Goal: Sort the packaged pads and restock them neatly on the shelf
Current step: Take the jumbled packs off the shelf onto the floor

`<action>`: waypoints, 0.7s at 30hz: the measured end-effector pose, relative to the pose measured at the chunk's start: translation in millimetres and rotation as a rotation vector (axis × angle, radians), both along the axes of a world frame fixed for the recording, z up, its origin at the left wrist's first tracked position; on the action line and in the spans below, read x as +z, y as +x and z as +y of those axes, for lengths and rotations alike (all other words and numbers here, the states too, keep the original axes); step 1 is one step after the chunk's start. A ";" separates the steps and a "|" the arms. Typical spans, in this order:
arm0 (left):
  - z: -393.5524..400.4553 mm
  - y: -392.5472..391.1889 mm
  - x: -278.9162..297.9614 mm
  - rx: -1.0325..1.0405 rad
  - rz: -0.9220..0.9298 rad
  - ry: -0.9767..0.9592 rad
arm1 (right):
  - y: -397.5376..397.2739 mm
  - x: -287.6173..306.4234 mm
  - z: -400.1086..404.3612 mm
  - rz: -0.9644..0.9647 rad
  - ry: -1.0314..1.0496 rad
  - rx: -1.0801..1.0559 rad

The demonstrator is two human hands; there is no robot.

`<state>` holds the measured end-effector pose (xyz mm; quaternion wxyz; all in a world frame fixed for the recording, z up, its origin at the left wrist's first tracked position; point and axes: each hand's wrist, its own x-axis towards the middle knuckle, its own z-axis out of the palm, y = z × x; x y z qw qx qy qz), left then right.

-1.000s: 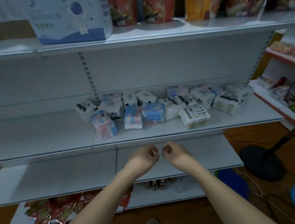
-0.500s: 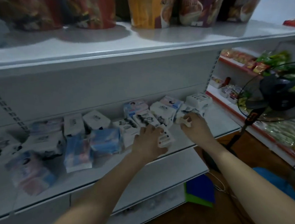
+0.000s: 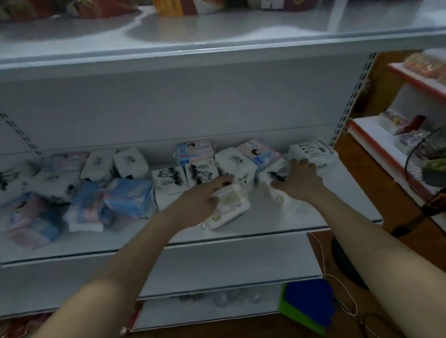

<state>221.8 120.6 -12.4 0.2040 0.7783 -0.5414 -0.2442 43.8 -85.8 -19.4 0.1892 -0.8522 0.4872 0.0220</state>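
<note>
Print shows on the pad packs [image 3: 194,155] beyond the left hand [image 3: 200,201] and right hand [image 3: 299,181], but blur leaves it unreadable. White lettering on a snack bag [image 3: 273,3] above the hands is equally illegible.

Pad packs [image 3: 128,195] on shelf [image 3: 274,226], fan [image 3: 440,167] to right

you have about sixteen pad packs [image 3: 128,197] on the shelf [image 3: 287,217], the blurred left ones hard to count, two hands [image 3: 200,201] among them, one fan [image 3: 440,167] at right.
</note>
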 end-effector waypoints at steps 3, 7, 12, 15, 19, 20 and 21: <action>-7.2 -20.8 -6.1 0.073 -0.158 0.041 | -14.4 -4.9 -11.6 0.049 0.077 0.064; -11.4 -47.5 -18.0 0.226 -0.380 0.136 | -24.5 -6.3 -19.0 -0.098 0.285 0.164; -5.5 -74.1 -20.8 0.380 -0.375 0.125 | -28.2 -5.3 -15.0 -0.146 0.279 0.315; 16.5 -80.4 -14.2 0.482 -0.261 0.077 | -27.7 -0.9 -4.0 -0.143 0.285 0.422; 58.9 -80.7 -4.2 0.596 -0.167 0.027 | -17.9 2.4 25.7 -0.162 0.271 0.582; 70.3 -80.7 -2.8 0.626 -0.142 0.010 | -14.6 4.7 36.9 -0.176 0.270 0.617; 81.6 -81.8 -1.5 0.660 -0.116 -0.007 | -10.5 7.2 49.0 -0.185 0.267 0.651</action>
